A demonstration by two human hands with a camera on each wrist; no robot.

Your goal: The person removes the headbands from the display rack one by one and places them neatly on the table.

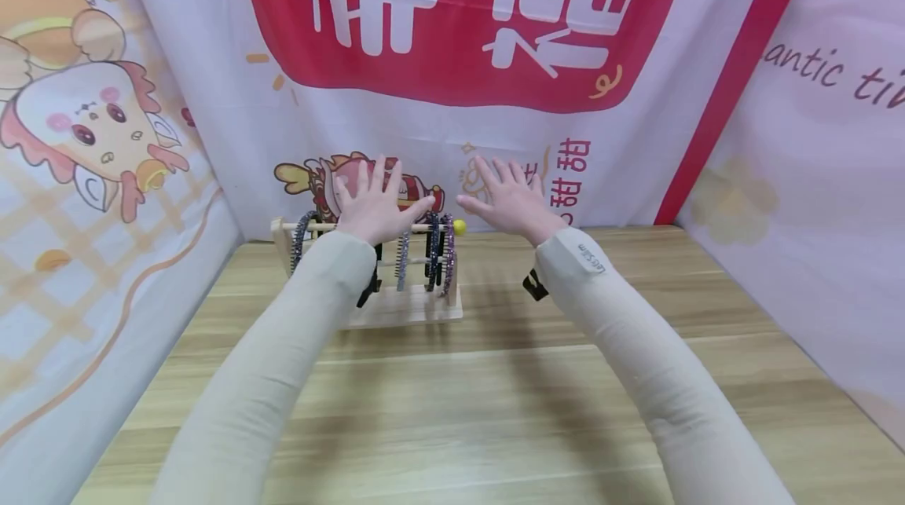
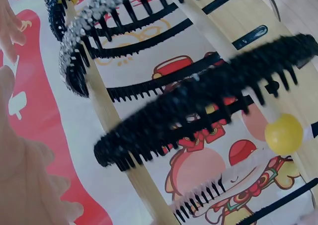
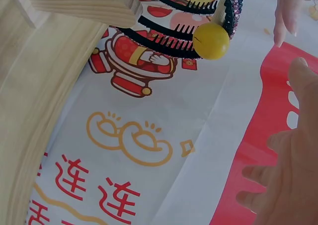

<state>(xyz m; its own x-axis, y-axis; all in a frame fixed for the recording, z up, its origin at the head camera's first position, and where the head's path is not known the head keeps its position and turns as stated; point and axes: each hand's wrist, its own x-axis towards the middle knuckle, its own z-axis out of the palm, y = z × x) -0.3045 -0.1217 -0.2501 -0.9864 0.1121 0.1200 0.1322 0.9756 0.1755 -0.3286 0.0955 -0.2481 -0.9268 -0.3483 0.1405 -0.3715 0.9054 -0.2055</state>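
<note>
My left hand [image 1: 373, 206], palm down with fingers spread, is above a wooden rack [image 1: 403, 318] and holds nothing. Several toothed headbands hang over the rack's rod, among them a purple sparkly headband [image 1: 448, 254] at the right end and a light blue one [image 1: 403, 257]. The left wrist view shows a black textured headband [image 2: 208, 93] and a silver beaded headband [image 2: 99, 19] close up. To the right of the rack hovers my right hand [image 1: 514, 203], fingers apart, with nothing in it. In the head view, my left forearm hides part of the rack.
A yellow ball [image 3: 210, 41] caps the rod's right end. The rack stands on a wood-grain table [image 1: 452, 411], near the back wall. Printed cloth [image 1: 452, 128] covers the back and both sides. A black strap piece [image 1: 535, 285] shows beneath my right wrist.
</note>
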